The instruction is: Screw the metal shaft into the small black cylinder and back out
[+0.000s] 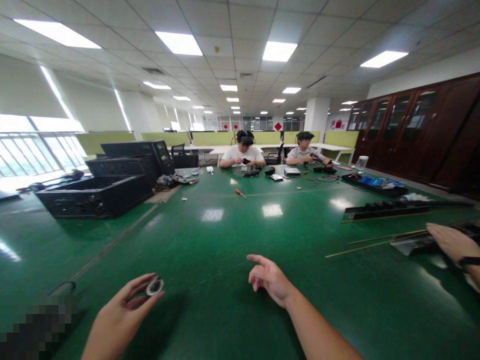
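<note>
My left hand (pixel 125 307) pinches a small round piece (pixel 155 286) with a pale rim and a darker middle between thumb and fingertips. It is held above the green tabletop (pixel 210 240), and its exact kind is too small to tell. My right hand (pixel 270 281) hovers over the table to the right, index finger stretched out and the other fingers loosely curled. Nothing shows in it. Beyond both hands, an orange-handled screwdriver (pixel 240 193) lies on the table.
Black computer cases (pixel 93 195) stand at the left. On the right, another person's hand (pixel 453 242) rests by black strips (pixel 412 245) and thin yellowish rods (pixel 356 247). Two people sit across the table among small parts. A black tray (pixel 375 186) holds blue packets.
</note>
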